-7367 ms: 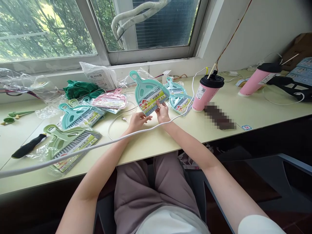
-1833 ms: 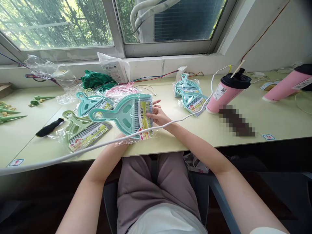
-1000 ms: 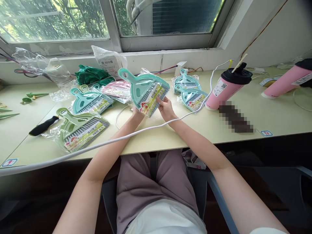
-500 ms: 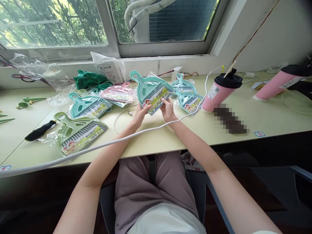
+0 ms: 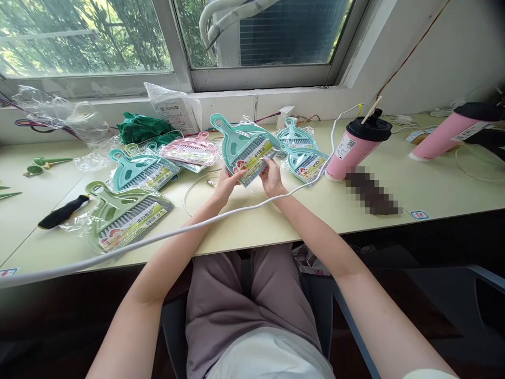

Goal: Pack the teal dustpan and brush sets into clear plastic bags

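Both hands gripped the teal plastic dustpan-and-brush set in its clear wrapper [image 5: 242, 147], raised just above the counter [image 5: 252, 231]: left hand [image 5: 225, 181] fingers closed on the lower left corner, right hand [image 5: 271, 176] fingers pinched on the lower right edge by the yellow-green label. The set stood tilted, handle pointing up-left, bristles against the pan. Risk, by my judgement: the slick wrapper could slip, or the white cable [image 5: 165, 234] draped across both forearms could snag.
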Tool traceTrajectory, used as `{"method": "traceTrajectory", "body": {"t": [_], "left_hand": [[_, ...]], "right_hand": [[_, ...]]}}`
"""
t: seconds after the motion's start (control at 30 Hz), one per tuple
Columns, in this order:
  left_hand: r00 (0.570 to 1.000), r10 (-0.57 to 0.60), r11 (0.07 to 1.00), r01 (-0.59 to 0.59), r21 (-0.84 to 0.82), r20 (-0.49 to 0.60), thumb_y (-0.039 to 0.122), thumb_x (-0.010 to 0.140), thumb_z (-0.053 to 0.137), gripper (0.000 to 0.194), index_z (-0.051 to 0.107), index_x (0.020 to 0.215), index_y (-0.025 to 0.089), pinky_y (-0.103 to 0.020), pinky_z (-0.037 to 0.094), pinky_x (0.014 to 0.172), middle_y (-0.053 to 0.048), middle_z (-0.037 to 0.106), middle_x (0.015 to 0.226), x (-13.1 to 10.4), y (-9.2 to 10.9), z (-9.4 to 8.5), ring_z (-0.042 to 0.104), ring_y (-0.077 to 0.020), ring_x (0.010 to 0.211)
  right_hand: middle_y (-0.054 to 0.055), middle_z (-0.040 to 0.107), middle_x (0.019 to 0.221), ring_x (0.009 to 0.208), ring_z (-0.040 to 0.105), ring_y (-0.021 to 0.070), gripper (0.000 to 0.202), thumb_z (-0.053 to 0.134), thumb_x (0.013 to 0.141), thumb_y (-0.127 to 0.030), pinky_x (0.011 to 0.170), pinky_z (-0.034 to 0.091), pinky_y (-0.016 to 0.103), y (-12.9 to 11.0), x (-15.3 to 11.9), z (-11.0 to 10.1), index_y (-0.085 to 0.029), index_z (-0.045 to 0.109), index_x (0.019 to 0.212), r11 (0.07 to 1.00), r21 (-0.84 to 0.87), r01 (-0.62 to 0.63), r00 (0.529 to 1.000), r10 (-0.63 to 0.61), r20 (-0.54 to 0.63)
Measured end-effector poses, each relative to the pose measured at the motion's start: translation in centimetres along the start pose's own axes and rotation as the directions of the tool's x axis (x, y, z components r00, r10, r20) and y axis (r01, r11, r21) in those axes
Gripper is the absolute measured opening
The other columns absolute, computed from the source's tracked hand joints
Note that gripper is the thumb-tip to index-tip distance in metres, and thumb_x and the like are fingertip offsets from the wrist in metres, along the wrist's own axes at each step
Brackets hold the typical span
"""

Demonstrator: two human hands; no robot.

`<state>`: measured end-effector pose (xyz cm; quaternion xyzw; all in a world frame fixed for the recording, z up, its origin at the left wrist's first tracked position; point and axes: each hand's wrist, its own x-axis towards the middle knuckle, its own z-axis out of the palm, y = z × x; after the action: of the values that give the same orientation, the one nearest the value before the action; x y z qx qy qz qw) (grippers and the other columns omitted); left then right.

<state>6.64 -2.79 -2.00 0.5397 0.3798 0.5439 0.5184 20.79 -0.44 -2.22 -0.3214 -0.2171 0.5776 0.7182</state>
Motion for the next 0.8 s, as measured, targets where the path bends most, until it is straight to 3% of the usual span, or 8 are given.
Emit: {"method": "traceTrajectory", "body": {"t": [0.37,0.53,0.7,0.8], "left_hand": [[0.998,-0.02,1.0,0.02,0.003,-0.064,0.035,0.06,0.077,0.052,0.058,0.105,0.018,-0.032,0.057,0.07,-0.007,0.07,0.101,0.3,-0.2,0.1,0.067,-0.0221,0.087],[0.995,-0.057,0.998,0.056,-0.02,-0.081,0.03,0.057,0.076,0.047,0.06,0.099,0.018,-0.033,0.057,0.071,-0.005,0.07,0.095,0.6,0.0,-0.2,0.068,-0.0212,0.086],[0.975,-0.142,0.986,0.124,-0.11,-0.169,0.023,0.051,0.074,0.043,0.06,0.092,0.017,-0.029,0.057,0.069,-0.003,0.071,0.086,2.0,-0.1,-1.8,0.067,-0.0184,0.081],[0.967,-0.152,0.978,0.116,-0.173,-0.207,0.019,0.055,0.069,0.036,0.06,0.09,0.018,-0.028,0.057,0.073,-0.001,0.069,0.084,3.2,-0.2,-3.6,0.067,-0.0155,0.08]], "right_hand": [[-0.005,0.067,0.071,0.067,0.064,0.0095,0.005,0.056,0.085,-0.022,0.069,0.057,0.021,0.0,0.0,0.0,-0.021,0.059,0.081,0.998,-0.046,-0.042,0.999,0.042,-0.016],[-0.002,0.069,0.078,0.081,0.069,0.0127,0.01,0.06,0.088,-0.033,0.079,0.059,0.026,0.4,0.4,0.1,-0.023,0.06,0.085,0.994,-0.093,-0.051,0.999,0.051,-0.004],[0.002,0.071,0.084,0.086,0.07,0.014,0.013,0.062,0.088,-0.032,0.086,0.059,0.03,0.2,1.4,-0.2,-0.02,0.061,0.086,0.994,-0.113,0.003,1.0,-0.002,0.007],[0.002,0.071,0.089,0.088,0.071,0.013,0.011,0.056,0.089,-0.029,0.086,0.059,0.03,-0.3,2.5,-1.3,-0.02,0.062,0.087,0.968,-0.209,0.142,0.988,-0.151,-0.026]]}}
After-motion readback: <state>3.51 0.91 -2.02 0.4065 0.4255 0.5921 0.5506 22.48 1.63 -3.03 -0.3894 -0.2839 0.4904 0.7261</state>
